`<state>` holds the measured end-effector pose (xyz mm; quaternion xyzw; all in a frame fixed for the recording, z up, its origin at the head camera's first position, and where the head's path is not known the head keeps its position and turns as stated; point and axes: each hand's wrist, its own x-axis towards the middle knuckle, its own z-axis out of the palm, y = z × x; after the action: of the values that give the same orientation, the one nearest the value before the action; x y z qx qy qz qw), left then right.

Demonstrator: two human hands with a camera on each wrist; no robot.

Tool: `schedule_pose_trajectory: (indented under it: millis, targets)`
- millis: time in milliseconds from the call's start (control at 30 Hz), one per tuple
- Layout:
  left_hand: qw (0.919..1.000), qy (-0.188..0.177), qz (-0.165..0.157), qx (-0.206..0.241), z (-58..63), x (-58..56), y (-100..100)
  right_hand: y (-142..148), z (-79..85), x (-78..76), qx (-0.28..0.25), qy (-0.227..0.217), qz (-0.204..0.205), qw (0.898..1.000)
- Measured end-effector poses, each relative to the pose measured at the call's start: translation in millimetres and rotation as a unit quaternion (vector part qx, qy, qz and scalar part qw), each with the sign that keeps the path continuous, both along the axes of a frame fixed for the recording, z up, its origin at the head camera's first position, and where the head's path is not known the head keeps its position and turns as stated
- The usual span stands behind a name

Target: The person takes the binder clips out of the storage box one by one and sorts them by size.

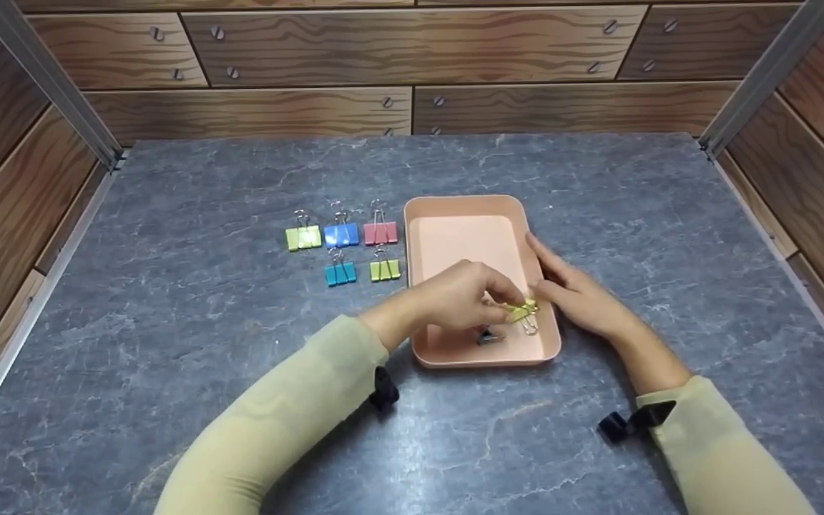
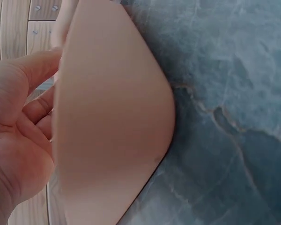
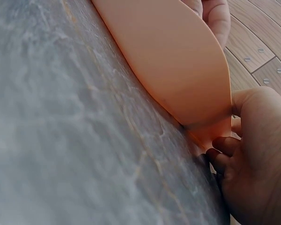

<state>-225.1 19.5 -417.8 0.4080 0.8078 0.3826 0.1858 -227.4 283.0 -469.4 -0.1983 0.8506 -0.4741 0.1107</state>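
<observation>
A smooth, matte peach tray [image 1: 466, 247] with rounded corners and a thin upright wall is set on a marbled blue-grey tabletop [image 1: 669, 243]. A yellow clip [image 1: 523, 311] with bent-wire handles is pinched between the thumb and fingers of the left hand [image 1: 460, 295], held over the tray's 4 o'clock side. The tray's 3 o'clock wall is held by the right hand [image 1: 575, 297], thumb over the rim and fingers along the outside. Inside, near 6 o'clock, a dark clip [image 1: 487, 335] is partly hidden by the left hand.

Wedge-bodied clips with silvery loops are grouped from 9 to 10 o'clock of the tray: a large lime clip [image 1: 303, 239], a blue clip [image 1: 341, 235] and a red clip [image 1: 381, 234] in a row, with a teal clip [image 1: 340, 274] and a small lime clip [image 1: 385, 270] below. The last is set just beside the tray wall.

The tabletop is bounded at 12 o'clock by wood-grain panels [image 1: 398, 46]; broad stretches of stone pattern are left between that edge and the tray, and towards 3 o'clock.
</observation>
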Motion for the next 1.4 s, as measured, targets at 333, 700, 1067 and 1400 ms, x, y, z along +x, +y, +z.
schedule_pose_trajectory:
  millis: [333,700,1067,1400]
  targets:
    - [0.9997,0.016,-0.020,-0.005,-7.3,-2.8,13.2,0.1,0.4,3.2,0.010,-0.001,-0.005,1.000]
    - [0.9991,0.030,-0.025,-0.014,-13.1,-3.0,18.2,1.7,-1.0,1.5,0.016,0.008,-0.001,1.000]
    - [0.9997,0.021,-0.013,0.006,-16.3,-1.5,21.5,0.3,-0.4,0.8,0.009,0.011,0.001,1.000]
    - [0.9998,0.000,-0.015,0.016,-17.7,-1.1,20.8,-2.1,-0.3,1.6,0.000,0.013,0.003,1.000]
